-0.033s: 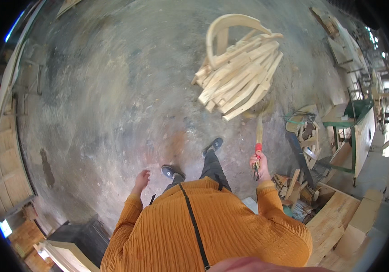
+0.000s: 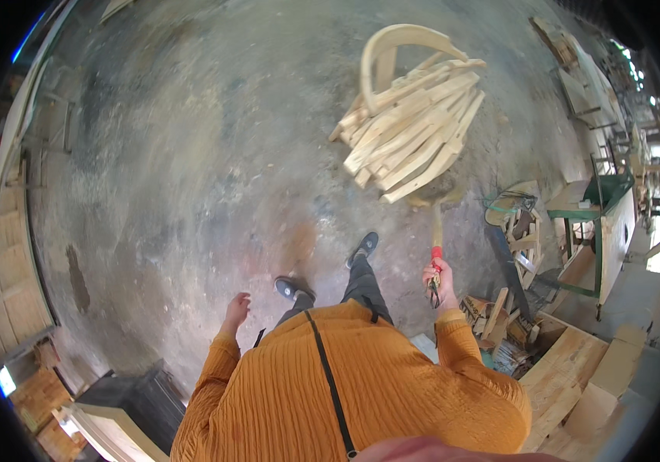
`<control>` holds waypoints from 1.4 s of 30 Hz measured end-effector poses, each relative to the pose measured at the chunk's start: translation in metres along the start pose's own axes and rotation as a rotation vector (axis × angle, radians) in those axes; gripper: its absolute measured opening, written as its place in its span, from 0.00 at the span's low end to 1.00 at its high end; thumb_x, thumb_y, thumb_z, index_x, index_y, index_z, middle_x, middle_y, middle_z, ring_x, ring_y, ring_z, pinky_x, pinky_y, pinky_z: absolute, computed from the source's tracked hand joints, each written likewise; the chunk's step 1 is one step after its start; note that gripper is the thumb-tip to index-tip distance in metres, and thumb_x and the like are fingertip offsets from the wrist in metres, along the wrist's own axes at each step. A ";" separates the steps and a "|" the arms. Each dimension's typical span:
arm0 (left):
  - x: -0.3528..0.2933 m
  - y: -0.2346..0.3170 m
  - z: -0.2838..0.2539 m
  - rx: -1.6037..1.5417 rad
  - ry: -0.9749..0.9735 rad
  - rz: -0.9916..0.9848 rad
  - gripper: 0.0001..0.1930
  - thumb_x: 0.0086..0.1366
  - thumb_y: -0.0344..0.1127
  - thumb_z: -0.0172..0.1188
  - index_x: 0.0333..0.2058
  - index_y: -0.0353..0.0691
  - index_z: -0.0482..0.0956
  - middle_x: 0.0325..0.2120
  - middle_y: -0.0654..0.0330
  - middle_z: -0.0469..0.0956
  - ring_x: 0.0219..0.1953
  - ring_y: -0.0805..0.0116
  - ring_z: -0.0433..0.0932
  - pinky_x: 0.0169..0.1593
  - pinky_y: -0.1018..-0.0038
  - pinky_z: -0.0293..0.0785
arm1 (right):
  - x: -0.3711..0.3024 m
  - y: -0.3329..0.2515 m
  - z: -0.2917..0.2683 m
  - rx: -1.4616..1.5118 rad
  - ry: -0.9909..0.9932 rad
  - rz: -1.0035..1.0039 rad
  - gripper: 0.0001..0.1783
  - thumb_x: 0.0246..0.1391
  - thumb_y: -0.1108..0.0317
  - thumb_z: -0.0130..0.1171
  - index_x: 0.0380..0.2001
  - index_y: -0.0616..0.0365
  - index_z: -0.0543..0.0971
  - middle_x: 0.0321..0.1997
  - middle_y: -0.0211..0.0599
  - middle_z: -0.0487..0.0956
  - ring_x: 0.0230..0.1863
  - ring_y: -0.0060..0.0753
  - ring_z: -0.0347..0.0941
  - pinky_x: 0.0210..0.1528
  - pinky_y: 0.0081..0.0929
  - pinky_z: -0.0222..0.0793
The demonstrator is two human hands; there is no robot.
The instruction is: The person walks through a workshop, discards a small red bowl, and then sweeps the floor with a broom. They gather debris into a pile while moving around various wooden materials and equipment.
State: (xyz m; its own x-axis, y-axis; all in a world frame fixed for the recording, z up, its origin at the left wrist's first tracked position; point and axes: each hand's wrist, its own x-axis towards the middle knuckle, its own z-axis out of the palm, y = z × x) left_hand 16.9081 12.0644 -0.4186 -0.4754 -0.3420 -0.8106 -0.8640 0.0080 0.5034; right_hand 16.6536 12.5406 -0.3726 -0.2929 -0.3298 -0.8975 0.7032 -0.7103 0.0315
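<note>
My right hand (image 2: 439, 279) is closed round a short-looking broom (image 2: 437, 223) with a red grip and a straw-coloured shaft. Its far end is blurred and fans out over the floor just short of a heap of pale wooden strips (image 2: 415, 131). A curved wooden piece (image 2: 403, 35) arches over the far side of that heap. Away from everything, my left hand (image 2: 237, 309) hangs with loosely bent fingers and nothing in it.
On the right are wood scraps (image 2: 497, 316), a green-framed stand (image 2: 599, 223) and a wooden box (image 2: 565, 362). Boards (image 2: 10, 262) lie at the left edge; a black box-like object (image 2: 137, 404) stands at lower left. Concrete floor (image 2: 176, 169) spreads ahead of my feet.
The broom's far end has swung slightly to the left. The wood heap sits a little farther right in view, while both hands stay in nearly the same place.
</note>
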 end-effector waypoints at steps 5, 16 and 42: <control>-0.082 -0.132 -0.091 -0.112 0.184 -0.430 0.15 0.53 0.31 0.45 0.40 0.43 0.71 0.22 0.59 0.73 0.18 0.69 0.72 0.17 0.72 0.67 | -0.036 0.144 0.023 -0.459 0.126 0.363 0.13 0.51 0.55 0.46 0.28 0.54 0.66 0.13 0.26 0.62 0.11 0.18 0.57 0.12 0.14 0.54; -0.042 -0.128 -0.072 0.058 0.217 -0.053 0.15 0.57 0.37 0.44 0.41 0.40 0.72 0.34 0.47 0.75 0.40 0.54 0.73 0.43 0.68 0.68 | 0.126 0.354 0.190 -1.616 -0.530 0.913 0.06 0.44 0.70 0.51 0.25 0.61 0.71 0.14 0.34 0.70 0.11 0.22 0.66 0.11 0.20 0.61; 0.083 0.082 -0.111 -0.003 0.205 -0.102 0.16 0.56 0.40 0.46 0.41 0.41 0.72 0.34 0.47 0.75 0.39 0.51 0.73 0.43 0.65 0.68 | 0.261 0.233 0.453 -1.159 -0.261 0.123 0.06 0.52 0.65 0.44 0.30 0.54 0.62 0.19 0.37 0.69 0.16 0.31 0.68 0.16 0.29 0.67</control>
State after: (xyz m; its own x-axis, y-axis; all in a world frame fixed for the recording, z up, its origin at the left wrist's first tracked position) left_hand 16.8161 11.9326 -0.4119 -0.3416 -0.5248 -0.7797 -0.9053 -0.0393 0.4230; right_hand 16.4475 12.0071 -0.3999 -0.2110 -0.5680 -0.7955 0.8623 0.2752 -0.4252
